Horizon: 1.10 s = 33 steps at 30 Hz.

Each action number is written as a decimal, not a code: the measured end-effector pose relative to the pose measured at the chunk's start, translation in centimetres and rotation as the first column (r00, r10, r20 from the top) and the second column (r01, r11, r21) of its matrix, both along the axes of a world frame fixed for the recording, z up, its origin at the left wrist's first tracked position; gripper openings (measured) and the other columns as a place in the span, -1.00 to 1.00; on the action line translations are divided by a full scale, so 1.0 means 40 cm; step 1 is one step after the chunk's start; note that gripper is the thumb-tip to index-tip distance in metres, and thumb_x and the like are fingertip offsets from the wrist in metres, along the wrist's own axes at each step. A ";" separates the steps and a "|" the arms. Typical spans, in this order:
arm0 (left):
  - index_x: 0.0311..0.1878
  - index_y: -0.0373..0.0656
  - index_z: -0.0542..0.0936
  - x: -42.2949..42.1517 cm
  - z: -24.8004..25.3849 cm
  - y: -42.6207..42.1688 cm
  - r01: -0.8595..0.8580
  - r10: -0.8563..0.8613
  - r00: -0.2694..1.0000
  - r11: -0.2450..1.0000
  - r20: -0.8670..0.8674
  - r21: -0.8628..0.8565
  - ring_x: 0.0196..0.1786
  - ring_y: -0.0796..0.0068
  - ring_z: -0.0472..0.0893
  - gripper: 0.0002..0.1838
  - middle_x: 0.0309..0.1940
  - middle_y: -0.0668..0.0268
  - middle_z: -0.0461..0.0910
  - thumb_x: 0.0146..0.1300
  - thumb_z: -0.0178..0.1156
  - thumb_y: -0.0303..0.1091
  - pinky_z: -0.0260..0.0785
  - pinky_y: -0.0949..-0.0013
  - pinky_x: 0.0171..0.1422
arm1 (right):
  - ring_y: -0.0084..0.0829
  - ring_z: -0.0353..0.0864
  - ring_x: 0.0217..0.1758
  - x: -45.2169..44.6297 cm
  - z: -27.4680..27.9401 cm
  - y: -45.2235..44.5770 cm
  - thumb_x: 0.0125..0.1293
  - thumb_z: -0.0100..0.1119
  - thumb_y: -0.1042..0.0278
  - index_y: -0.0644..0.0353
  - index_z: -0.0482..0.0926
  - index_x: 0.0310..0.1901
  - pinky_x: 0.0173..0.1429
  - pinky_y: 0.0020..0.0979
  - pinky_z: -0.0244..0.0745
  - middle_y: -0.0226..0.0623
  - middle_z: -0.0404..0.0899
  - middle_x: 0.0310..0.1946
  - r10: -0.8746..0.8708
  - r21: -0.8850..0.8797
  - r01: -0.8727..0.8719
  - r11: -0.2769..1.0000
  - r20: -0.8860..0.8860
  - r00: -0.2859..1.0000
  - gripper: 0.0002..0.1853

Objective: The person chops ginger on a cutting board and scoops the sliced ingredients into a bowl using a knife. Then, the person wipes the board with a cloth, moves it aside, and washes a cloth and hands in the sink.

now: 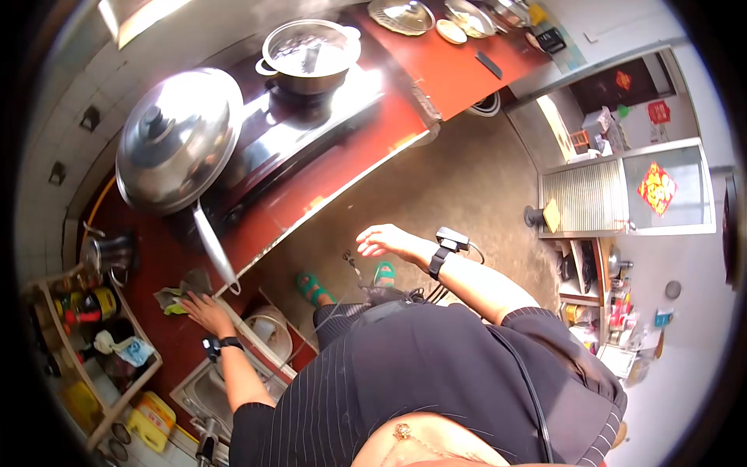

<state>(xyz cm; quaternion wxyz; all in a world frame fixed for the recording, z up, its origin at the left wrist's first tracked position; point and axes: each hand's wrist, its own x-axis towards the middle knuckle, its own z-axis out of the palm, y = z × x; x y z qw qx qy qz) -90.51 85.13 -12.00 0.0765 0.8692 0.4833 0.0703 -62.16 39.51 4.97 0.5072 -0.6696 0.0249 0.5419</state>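
Observation:
My left hand (208, 316) lies on the red counter with its fingers stretched out. The fingertips touch or cover the edge of a crumpled grey-green cloth (180, 293); whether they grip any of it is hard to see. My right hand (386, 240) is held in the air over the floor, fingers loosely extended and nothing in them. Just beyond my left hand, a large wok (214, 245) with a domed steel lid (183, 132) stands on the stove, its long handle pointing toward me. Farther along, a steaming steel pot (310, 58) sits on the other burner.
A sink (222, 389) is set in the counter beside my left forearm. Left of it stands a rack (109, 389) with bottles, near a yellow cutting board (151, 421). A bucket (269, 336) is below the counter edge. Lidded dishes (401, 15) stand on the far counter.

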 end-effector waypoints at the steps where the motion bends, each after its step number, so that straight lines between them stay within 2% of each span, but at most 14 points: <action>1: 0.55 -0.20 0.23 0.021 0.000 -0.047 0.041 -0.041 0.999 0.999 0.005 -0.026 0.65 -0.02 0.00 -0.43 0.59 -0.09 0.05 0.57 -0.11 -0.17 -0.10 -0.11 0.63 | -0.43 0.71 0.01 0.012 0.001 -0.016 0.48 0.00 0.21 0.22 0.54 0.17 0.14 -0.39 0.58 -0.22 0.70 -0.03 -0.001 0.014 0.001 1.000 0.002 1.000 -0.64; 3: 0.52 -0.30 0.24 0.077 0.044 -0.150 0.099 -0.104 0.991 0.994 -0.090 -0.051 0.64 -0.05 0.02 -0.44 0.57 -0.12 0.06 0.55 -0.06 -0.26 -0.07 -0.04 0.64 | -0.44 0.71 0.02 0.042 0.004 -0.048 0.50 -0.01 0.20 0.23 0.54 0.17 0.15 -0.39 0.58 -0.22 0.70 -0.03 -0.003 0.032 0.003 0.999 0.007 1.000 -0.63; 4: 0.49 -0.31 0.29 0.104 0.050 -0.202 0.082 -0.056 0.959 0.994 0.279 -0.079 0.62 -0.08 0.06 -0.46 0.54 -0.16 0.13 0.52 -0.01 -0.33 -0.02 -0.01 0.63 | -0.44 0.71 0.02 0.058 0.010 -0.069 0.50 0.00 0.18 0.23 0.55 0.17 0.15 -0.39 0.58 -0.21 0.70 -0.03 -0.009 0.053 0.008 0.999 0.016 1.000 -0.63; 6: 0.41 -0.35 0.39 0.155 0.115 -0.293 0.101 -0.092 0.994 0.974 0.049 -0.205 0.55 -0.13 0.18 -0.51 0.46 -0.19 0.27 0.49 0.04 -0.35 0.04 0.03 0.61 | -0.44 0.71 0.02 0.098 0.026 -0.135 0.51 0.02 0.15 0.22 0.55 0.17 0.14 -0.39 0.59 -0.21 0.70 -0.03 -0.032 0.098 0.028 0.995 0.040 0.999 -0.62; 10: 0.22 -0.32 0.55 0.304 0.153 -0.465 0.134 -0.039 0.961 0.931 0.272 -0.339 0.13 -0.03 0.64 -0.64 0.09 -0.01 0.66 0.43 0.12 -0.41 0.42 0.07 0.26 | -0.42 0.71 0.03 0.183 0.011 -0.318 0.51 0.09 0.06 0.21 0.57 0.15 0.12 -0.40 0.62 -0.20 0.70 -0.02 -0.087 0.343 0.071 0.937 0.031 0.996 -0.60; 16: 0.14 -0.39 0.55 0.730 0.307 -0.878 0.408 0.242 0.739 0.582 0.629 -0.703 0.10 0.32 0.62 -0.70 0.09 0.12 0.62 0.39 0.08 -0.53 0.41 0.28 0.31 | -0.43 0.72 -0.02 0.359 0.127 -0.679 0.52 0.06 0.18 0.19 0.59 0.13 0.07 -0.41 0.62 -0.23 0.72 -0.06 -0.218 0.290 0.171 0.942 0.138 0.966 -0.68; 18: 0.15 -0.39 0.54 0.903 0.370 -1.011 0.587 0.099 0.614 0.606 0.783 -0.537 0.14 0.29 0.60 -0.68 0.10 0.10 0.62 0.37 0.04 -0.55 0.39 0.25 0.34 | -0.48 0.72 -0.08 0.420 0.069 -0.860 0.49 0.08 0.20 0.20 0.60 0.09 0.04 -0.46 0.60 -0.27 0.73 -0.10 -0.313 0.304 0.250 0.919 0.179 0.933 -0.69; 19: 0.17 -0.37 0.54 0.982 0.445 -1.071 0.614 -0.151 0.639 0.690 0.754 -0.382 0.16 0.26 0.59 -0.65 0.10 0.08 0.62 0.34 0.04 -0.56 0.38 0.25 0.35 | -0.49 0.72 -0.09 0.440 0.083 -0.935 0.49 0.07 0.22 0.20 0.60 0.09 0.04 -0.46 0.60 -0.26 0.73 -0.11 -0.357 0.246 0.306 0.920 0.199 0.913 -0.70; 22: 0.19 -0.37 0.53 1.215 0.514 -1.211 0.689 -0.148 0.529 0.649 0.836 -0.321 0.18 0.22 0.59 -0.62 0.13 0.05 0.59 0.31 0.05 -0.58 0.37 0.25 0.36 | -0.49 0.72 -0.10 0.491 0.133 -1.121 0.50 0.04 0.27 0.22 0.60 0.08 0.01 -0.46 0.59 -0.24 0.73 -0.12 -0.490 0.109 0.479 0.871 0.265 0.830 -0.72; 24: 0.20 -0.31 0.54 1.334 0.570 -1.297 0.682 -0.413 0.436 0.731 0.800 0.005 0.17 0.08 0.60 -0.59 0.12 0.01 0.59 0.26 0.08 -0.59 0.38 0.20 0.35 | -0.48 0.71 -0.10 0.504 0.163 -1.221 0.50 0.01 0.29 0.25 0.60 0.08 0.01 -0.46 0.59 -0.23 0.73 -0.14 -0.610 0.134 0.597 0.791 0.245 0.753 -0.72; 28: 0.23 -0.22 0.54 1.552 0.539 -1.384 0.722 -0.628 0.452 0.675 0.634 0.154 0.20 0.02 0.58 -0.54 0.12 0.06 0.62 0.23 0.06 -0.60 0.36 0.17 0.38 | -0.44 0.70 -0.07 0.525 0.139 -1.373 0.47 0.05 0.31 0.24 0.59 0.09 0.04 -0.44 0.57 -0.21 0.72 -0.11 -0.703 0.127 0.694 0.709 0.208 0.680 -0.72; 30: 0.29 -0.19 0.50 1.654 0.431 -1.407 0.762 -0.638 0.530 0.648 0.559 0.017 0.31 -0.02 0.51 -0.53 0.24 -0.01 0.55 0.30 0.07 -0.50 0.33 0.12 0.41 | -0.44 0.70 -0.06 0.546 0.120 -1.439 0.47 0.06 0.31 0.24 0.59 0.10 0.04 -0.42 0.57 -0.22 0.72 -0.11 -0.732 0.081 0.732 0.677 0.181 0.657 -0.71; 32: 0.36 -0.15 0.46 1.747 0.277 -1.447 0.784 -0.724 0.559 0.620 0.404 0.028 0.46 -0.10 0.32 -0.51 0.42 -0.12 0.34 0.41 0.09 -0.25 0.23 0.06 0.49 | -0.43 0.70 -0.07 0.590 0.120 -1.497 0.47 0.06 0.31 0.24 0.59 0.10 0.04 -0.43 0.57 -0.23 0.72 -0.11 -0.750 0.062 0.753 0.655 0.170 0.639 -0.71; 33: 0.43 -0.13 0.40 1.785 0.190 -1.464 0.774 -0.760 0.625 0.633 0.178 -0.012 0.56 -0.08 0.16 -0.37 0.60 -0.03 0.02 0.44 0.05 0.05 0.06 -0.19 0.56 | -0.43 0.70 -0.07 0.628 0.121 -1.525 0.47 0.06 0.31 0.25 0.58 0.10 0.04 -0.43 0.57 -0.23 0.72 -0.12 -0.758 0.050 0.762 0.646 0.164 0.631 -0.70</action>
